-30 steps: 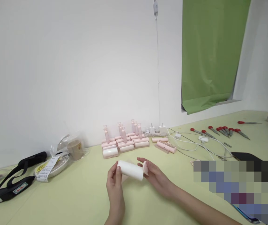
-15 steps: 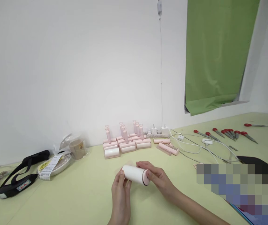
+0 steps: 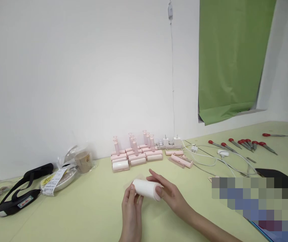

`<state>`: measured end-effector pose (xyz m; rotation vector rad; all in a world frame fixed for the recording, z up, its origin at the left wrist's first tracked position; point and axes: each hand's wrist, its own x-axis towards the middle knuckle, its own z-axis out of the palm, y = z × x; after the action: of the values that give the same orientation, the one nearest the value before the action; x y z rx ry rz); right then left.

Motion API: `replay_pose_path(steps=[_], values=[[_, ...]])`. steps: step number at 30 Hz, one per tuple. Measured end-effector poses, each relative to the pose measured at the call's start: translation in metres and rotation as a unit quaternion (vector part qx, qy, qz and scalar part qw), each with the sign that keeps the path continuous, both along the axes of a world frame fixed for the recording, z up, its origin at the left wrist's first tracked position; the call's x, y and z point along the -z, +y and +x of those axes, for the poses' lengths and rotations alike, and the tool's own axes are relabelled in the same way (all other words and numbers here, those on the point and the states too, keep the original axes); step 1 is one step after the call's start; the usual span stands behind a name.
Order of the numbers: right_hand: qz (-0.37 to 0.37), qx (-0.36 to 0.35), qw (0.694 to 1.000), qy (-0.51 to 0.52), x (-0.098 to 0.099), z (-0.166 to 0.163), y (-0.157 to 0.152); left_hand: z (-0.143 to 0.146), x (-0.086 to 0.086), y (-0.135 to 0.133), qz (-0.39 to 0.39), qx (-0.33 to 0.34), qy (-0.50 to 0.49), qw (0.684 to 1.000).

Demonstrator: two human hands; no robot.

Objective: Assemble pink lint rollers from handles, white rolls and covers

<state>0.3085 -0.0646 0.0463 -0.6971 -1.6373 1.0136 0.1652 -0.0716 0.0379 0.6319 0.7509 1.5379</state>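
Observation:
A white lint roller (image 3: 145, 189) with a pink end cap is held just above the table in front of me. My left hand (image 3: 132, 205) grips its left end, thumb on top and fingers underneath. At the other end, the thumb of my right hand (image 3: 173, 195) presses on the pink cap, while its index finger is raised off the roll. The fingers behind the roll are partly hidden. A thin clear film or cover shows faintly behind the roll's left end.
Several pink lint rollers (image 3: 137, 159) stand in rows by the wall, some with upright handles. Two pink holders (image 3: 181, 160) lie beside a power strip (image 3: 170, 147) and white cables (image 3: 209, 164). Red-handled tools (image 3: 246, 144) lie right; a black strap (image 3: 18, 198) and wrapped food (image 3: 60, 179) left.
The dark gap between the roll and the pink cap has closed. My right index finger has lifted away from the roll, and the thumb lies further over the cap.

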Motion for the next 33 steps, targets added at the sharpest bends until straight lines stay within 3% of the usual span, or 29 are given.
replay_pose_path(steps=[2, 5, 7, 9, 11, 12, 14, 15, 19, 23, 29, 33], values=[[0.018, 0.013, 1.000, -0.014, 0.002, -0.001, -0.003, 0.001, -0.003, 0.000, 0.005, 0.027, -0.014, 1.000], [0.135, 0.050, 0.984, -0.109, 0.003, -0.004, -0.014, 0.006, -0.008, -0.001, -0.042, 0.086, -0.074, 0.993], [0.203, 0.029, 0.959, -0.195, 0.000, -0.004, -0.020, 0.013, -0.009, -0.002, -0.110, 0.116, -0.109, 0.981], [0.219, 0.000, 0.947, -0.235, -0.004, 0.001, -0.015, 0.021, -0.007, -0.002, -0.160, 0.115, -0.123, 0.973], [0.187, 0.054, 0.953, -0.235, -0.007, 0.014, 0.008, 0.027, -0.001, -0.002, -0.185, 0.096, -0.125, 0.970], [0.161, 0.123, 0.951, -0.235, -0.008, 0.023, 0.025, 0.029, 0.002, -0.002, -0.193, 0.095, -0.124, 0.969], [0.101, 0.275, 0.887, -0.358, -0.007, 0.048, 0.067, 0.029, 0.006, -0.001, -0.208, 0.117, -0.115, 0.964], [0.075, 0.297, 0.867, -0.393, -0.006, 0.060, 0.088, 0.028, 0.008, -0.001, -0.209, 0.128, -0.111, 0.963], [0.022, 0.342, 0.805, -0.484, 0.009, 0.098, 0.143, 0.019, 0.008, 0.000, -0.163, 0.156, -0.094, 0.970], [0.004, 0.356, 0.760, -0.543, 0.024, 0.108, 0.151, 0.017, 0.006, 0.000, -0.141, 0.183, -0.090, 0.969], [-0.014, 0.313, 0.747, -0.587, 0.029, 0.113, 0.151, 0.022, 0.005, -0.004, -0.161, 0.213, -0.087, 0.960], [-0.037, 0.335, 0.746, -0.575, 0.023, 0.119, 0.155, 0.023, 0.007, -0.006, -0.166, 0.238, -0.065, 0.955]])
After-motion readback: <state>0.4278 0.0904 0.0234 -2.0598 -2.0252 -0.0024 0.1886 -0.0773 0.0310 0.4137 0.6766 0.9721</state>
